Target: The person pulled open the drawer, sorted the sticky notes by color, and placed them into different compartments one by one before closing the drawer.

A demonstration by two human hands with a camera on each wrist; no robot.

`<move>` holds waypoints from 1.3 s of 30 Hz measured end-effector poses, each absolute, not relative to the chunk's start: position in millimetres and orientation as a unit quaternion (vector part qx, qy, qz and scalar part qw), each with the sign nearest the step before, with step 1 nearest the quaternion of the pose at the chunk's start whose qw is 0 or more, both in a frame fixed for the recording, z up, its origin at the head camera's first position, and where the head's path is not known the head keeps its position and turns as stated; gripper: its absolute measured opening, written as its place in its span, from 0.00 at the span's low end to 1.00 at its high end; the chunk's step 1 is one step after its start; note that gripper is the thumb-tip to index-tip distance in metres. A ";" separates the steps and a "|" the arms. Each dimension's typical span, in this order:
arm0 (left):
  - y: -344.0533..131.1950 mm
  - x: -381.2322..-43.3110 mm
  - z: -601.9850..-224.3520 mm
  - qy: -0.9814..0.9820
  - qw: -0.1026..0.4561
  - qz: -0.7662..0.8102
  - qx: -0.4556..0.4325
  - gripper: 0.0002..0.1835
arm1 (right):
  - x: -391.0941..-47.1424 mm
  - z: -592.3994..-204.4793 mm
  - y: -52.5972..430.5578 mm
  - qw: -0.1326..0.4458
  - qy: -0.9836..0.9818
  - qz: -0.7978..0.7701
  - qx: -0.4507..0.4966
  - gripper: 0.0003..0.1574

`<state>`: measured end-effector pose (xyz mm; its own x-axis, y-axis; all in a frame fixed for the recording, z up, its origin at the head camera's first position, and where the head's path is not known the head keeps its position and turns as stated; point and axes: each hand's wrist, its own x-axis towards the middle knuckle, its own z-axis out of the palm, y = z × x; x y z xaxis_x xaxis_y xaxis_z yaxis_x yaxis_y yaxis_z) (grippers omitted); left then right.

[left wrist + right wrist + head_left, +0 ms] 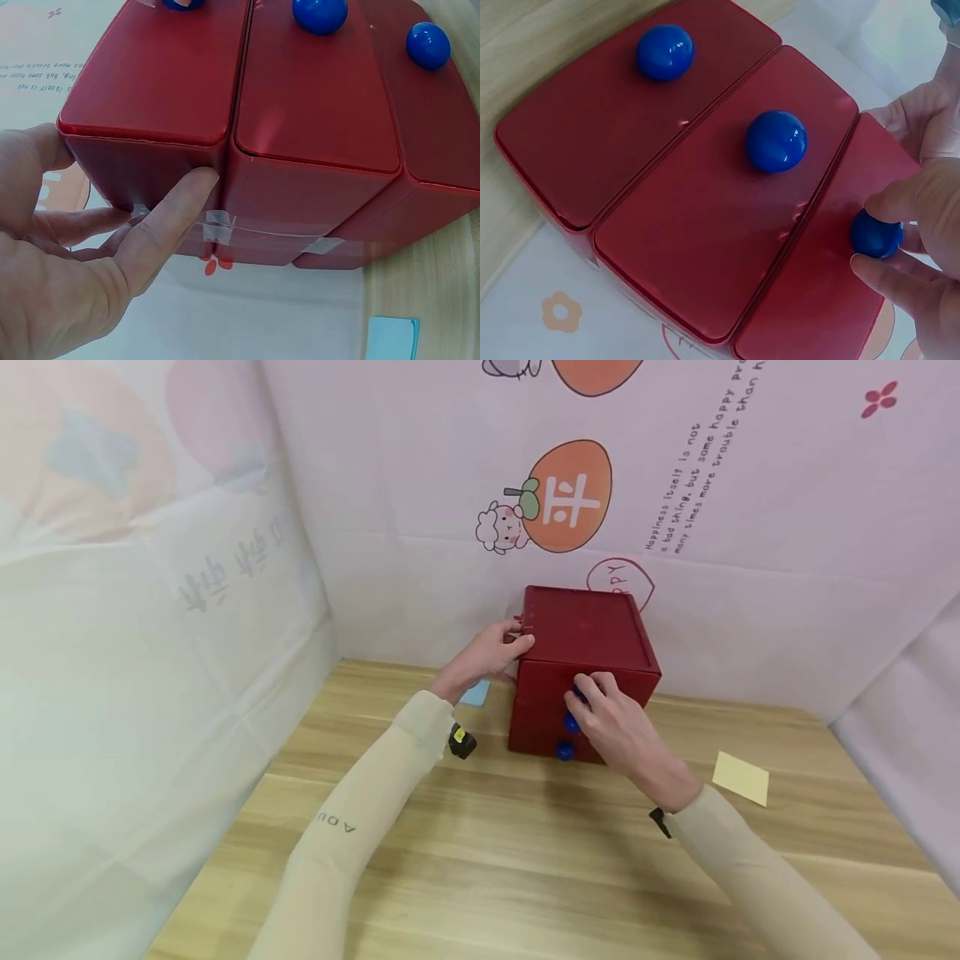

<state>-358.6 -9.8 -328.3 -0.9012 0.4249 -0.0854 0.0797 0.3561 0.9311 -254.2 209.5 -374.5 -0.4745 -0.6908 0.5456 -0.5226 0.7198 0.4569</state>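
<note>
A small red chest of three drawers (585, 627) stands against the back cloth, each drawer front bearing a round blue knob. My right hand (618, 722) pinches the top knob (877, 234) between thumb and fingers. Below it are the middle knob (776, 141) and the bottom knob (664, 52). On the chest's left side, near the upper front corner, rests my left hand (491, 652), one finger (176, 214) stretched along the side wall. All three drawer fronts look about level with one another. Clear tape (255, 229) runs across that side.
Light blue sticky notes (476, 693) lie on the wooden table (510, 868) left of the chest. A yellow sticky note (741, 778) is to the right. Printed white cloth (420, 468) hangs behind the chest and at both sides.
</note>
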 end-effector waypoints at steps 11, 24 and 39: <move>-13.0 -358.5 -329.4 0.801 0.163 0.556 0.150 0.33 | -258.3 -374.7 208.7 0.363 -0.850 -0.135 0.357 0.17; -11.0 -362.3 -331.7 0.801 0.159 0.558 0.148 0.34 | -255.6 -376.6 209.2 0.363 -0.855 -0.097 0.357 0.21; -11.0 -361.0 -329.7 0.804 0.148 0.555 0.154 0.33 | -244.0 -388.6 208.6 0.400 -0.829 -0.058 0.387 0.22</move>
<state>-361.0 -11.0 -329.7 -0.9089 0.4115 -0.0671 0.0832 0.3366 0.9380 -244.0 208.6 -388.6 -0.3802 -0.6881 0.6181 -0.5946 0.6937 0.4065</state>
